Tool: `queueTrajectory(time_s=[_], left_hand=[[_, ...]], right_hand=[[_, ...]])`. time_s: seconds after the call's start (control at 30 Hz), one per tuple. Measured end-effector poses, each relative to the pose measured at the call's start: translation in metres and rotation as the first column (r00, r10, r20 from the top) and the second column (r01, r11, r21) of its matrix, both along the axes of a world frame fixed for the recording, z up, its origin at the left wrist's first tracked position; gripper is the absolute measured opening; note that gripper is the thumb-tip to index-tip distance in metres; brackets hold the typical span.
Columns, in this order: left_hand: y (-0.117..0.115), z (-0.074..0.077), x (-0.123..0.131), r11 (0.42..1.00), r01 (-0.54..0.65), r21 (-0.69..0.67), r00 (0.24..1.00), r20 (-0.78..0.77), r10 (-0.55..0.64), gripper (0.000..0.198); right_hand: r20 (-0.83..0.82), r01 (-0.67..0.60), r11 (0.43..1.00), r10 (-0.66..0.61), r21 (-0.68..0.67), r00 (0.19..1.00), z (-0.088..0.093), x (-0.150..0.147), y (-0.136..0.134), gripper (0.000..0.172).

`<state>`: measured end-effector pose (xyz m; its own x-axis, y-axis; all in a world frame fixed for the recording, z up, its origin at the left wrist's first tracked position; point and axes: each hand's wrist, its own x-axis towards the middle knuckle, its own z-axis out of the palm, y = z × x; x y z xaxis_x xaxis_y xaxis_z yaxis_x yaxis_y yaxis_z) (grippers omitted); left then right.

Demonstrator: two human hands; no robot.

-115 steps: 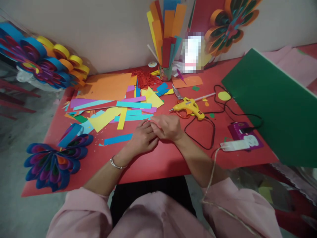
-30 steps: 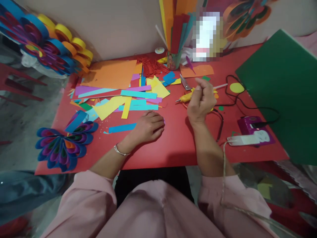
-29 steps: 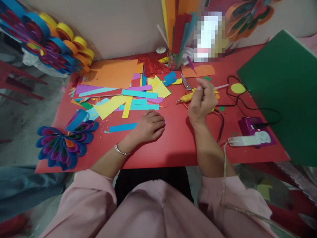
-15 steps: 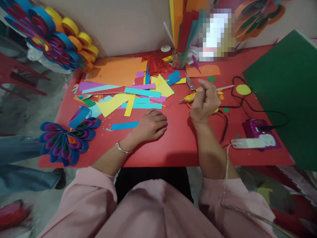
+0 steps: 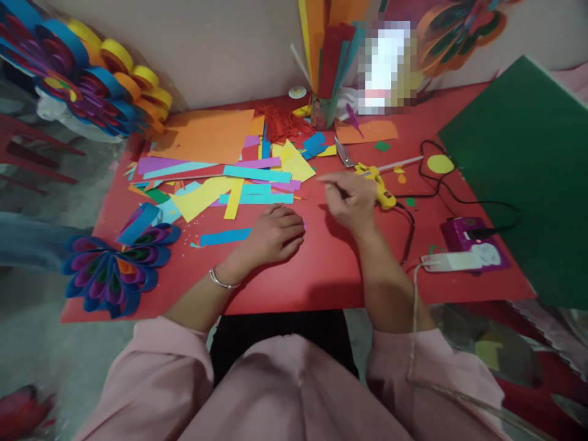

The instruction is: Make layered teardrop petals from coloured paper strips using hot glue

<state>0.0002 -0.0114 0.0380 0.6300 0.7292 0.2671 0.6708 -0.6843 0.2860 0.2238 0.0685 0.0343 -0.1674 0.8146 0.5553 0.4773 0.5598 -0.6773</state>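
My left hand point(image 5: 278, 231) lies palm down on the red table, its fingers flat. A sliver of purple shows at its fingertips; what is beneath the palm is hidden. A blue paper strip point(image 5: 225, 236) lies beside it, one end close to the hand. My right hand point(image 5: 351, 199) is to the right, index finger stretched out leftward and the other fingers curled, with nothing seen in it. Just behind it rests a yellow glue gun point(image 5: 384, 195), with its nozzle hidden by the hand. Scissors point(image 5: 343, 152) lie beyond it.
Colored paper strips point(image 5: 257, 174) and an orange sheet point(image 5: 202, 136) lie at the back left. A looped paper flower point(image 5: 122, 269) sits at the left edge. Right are a purple box point(image 5: 463, 236), cables and a green board point(image 5: 519, 184). A strip-filled cup point(image 5: 324, 110) stands behind.
My right hand has moved left and slightly down from over the glue gun, and its index finger has straightened. My left hand stays on the table. The view has shifted slightly.
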Motion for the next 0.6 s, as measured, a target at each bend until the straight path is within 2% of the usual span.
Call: queueTrajectory(time_s=[0.07, 0.17, 0.23, 0.3, 0.43, 0.6], left_hand=[[0.0, 0.0, 0.0, 1.0, 0.003, 0.011, 1.0, -0.001, -0.003, 0.024], [0.0, 0.0, 0.0, 1.0, 0.006, 0.009, 1.0, -0.009, -0.006, 0.024], [0.001, 0.0, 0.0, 1.0, 0.006, 0.0, 1.0, -0.017, -0.006, 0.024], [0.001, 0.0, 0.0, 1.0, 0.008, -0.003, 1.0, -0.022, -0.008, 0.024], [0.001, 0.0, 0.0, 1.0, 0.011, 0.012, 1.0, -0.025, -0.011, 0.024], [0.0, 0.001, 0.001, 1.0, 0.011, 0.026, 1.0, -0.017, -0.011, 0.023]], right_hand=[[0.088, -0.116, 0.965, 0.14, -0.236, 0.986, 0.006, -0.001, -0.003, 0.028], [0.175, -0.177, 0.82, 0.318, -0.544, 0.932, 0.012, -0.002, -0.004, 0.018], [0.218, -0.157, 0.738, 0.385, -0.657, 0.897, 0.013, -0.002, -0.002, 0.015], [0.242, -0.119, 0.696, 0.398, -0.709, 0.885, 0.012, -0.002, -0.001, 0.018], [0.255, -0.083, 0.653, 0.405, -0.753, 0.878, 0.014, -0.004, -0.002, 0.023], [0.344, -0.014, 0.654, 0.416, -0.756, 0.842, 0.019, -0.007, -0.006, 0.028]])
